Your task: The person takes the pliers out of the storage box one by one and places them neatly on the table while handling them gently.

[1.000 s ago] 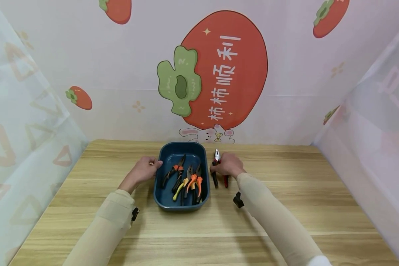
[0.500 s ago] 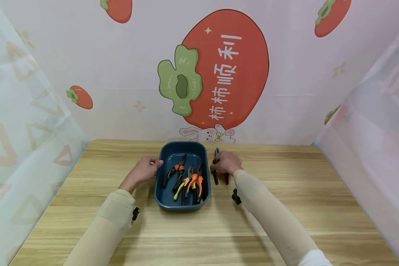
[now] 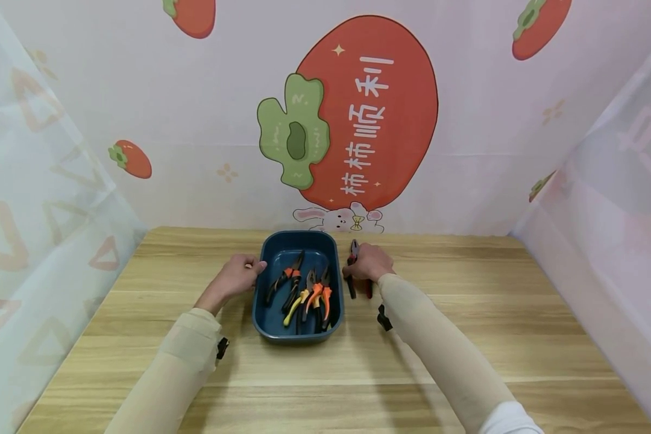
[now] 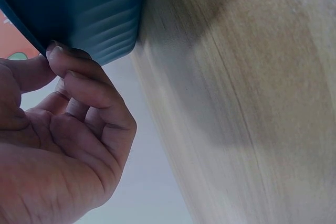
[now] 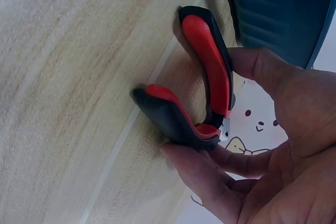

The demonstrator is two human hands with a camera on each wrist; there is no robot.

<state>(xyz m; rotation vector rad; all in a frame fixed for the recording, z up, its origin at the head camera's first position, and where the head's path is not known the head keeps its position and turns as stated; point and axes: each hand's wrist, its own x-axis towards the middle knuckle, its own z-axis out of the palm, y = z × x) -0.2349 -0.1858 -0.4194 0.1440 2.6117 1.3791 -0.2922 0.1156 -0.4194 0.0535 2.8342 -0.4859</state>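
While left hand (image 3: 236,275) pinches blue bin rim (image 3: 297,340) at ten o'clock — likely steadying — right hand (image 3: 373,263) grips combination pliers (image 5: 212,69); bin's three o'clock.

Room to pass across near bench (image 3: 304,395), between sleeves (image 3: 439,340). Left hand (image 3: 235,275) obstructs left rim of tray (image 3: 296,339); right hand (image 3: 372,263) intrudes into narrow gap between tray and red-black pliers (image 5: 214,72). Backdrop (image 3: 195,199) bounds far side.

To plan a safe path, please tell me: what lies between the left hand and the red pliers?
The tray, with other pliers inside, lies between the left hand and the red pliers; the head view shows it.
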